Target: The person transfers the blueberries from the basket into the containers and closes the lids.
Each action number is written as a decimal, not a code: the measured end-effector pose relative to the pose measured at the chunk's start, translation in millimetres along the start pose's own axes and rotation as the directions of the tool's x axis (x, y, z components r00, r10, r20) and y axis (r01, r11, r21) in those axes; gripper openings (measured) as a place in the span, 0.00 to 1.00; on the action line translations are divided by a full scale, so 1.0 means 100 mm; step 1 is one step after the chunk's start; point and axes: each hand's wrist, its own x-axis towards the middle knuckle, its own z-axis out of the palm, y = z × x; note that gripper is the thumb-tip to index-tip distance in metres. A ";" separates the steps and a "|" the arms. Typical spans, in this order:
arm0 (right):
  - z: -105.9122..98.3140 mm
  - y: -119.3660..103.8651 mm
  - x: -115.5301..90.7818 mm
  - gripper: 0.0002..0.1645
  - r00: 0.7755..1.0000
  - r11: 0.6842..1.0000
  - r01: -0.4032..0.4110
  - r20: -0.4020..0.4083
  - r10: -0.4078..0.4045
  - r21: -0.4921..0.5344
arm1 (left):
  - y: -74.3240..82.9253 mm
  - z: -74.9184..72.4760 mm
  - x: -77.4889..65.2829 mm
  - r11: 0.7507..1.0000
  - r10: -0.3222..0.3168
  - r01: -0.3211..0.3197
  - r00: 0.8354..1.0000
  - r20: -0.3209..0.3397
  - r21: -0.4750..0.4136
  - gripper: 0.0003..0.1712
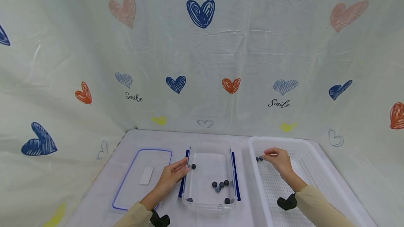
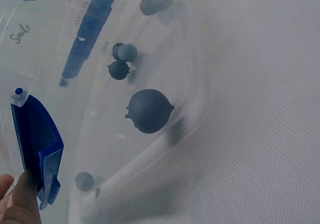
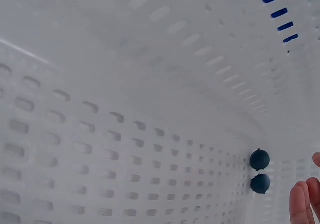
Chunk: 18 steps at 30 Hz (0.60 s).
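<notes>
A clear plastic box with blue side latches stands in the middle. Several dark blue balls lie inside; the ball shows small pointed nubs. My left hand holds the box's left side, thumb and fingers at the wall. In the left wrist view the fingers touch the folded-down blue latch. My right hand reaches into the white perforated basket, fingertips close beside two dark blue balls at its left wall. Nothing shows between those fingers in the right wrist view.
A clear lid with a blue rim lies left of the box, a white rectangular piece on it. The basket's tall walls surround the right hand. Behind the table hangs a curtain printed with hearts.
</notes>
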 end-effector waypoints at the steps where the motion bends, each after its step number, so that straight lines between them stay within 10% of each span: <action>1: 0.01 0.02 0.00 0.16 1.000 1.000 -0.004 -0.004 0.004 -0.016 | 0.00 0.00 0.00 1.000 0.001 -0.001 1.000 0.001 0.000 0.35; 18: 0.19 0.26 0.08 0.16 0.997 0.997 -0.075 -0.013 0.075 -0.021 | -0.02 0.00 0.00 1.000 0.004 -0.004 1.000 -0.003 0.002 0.36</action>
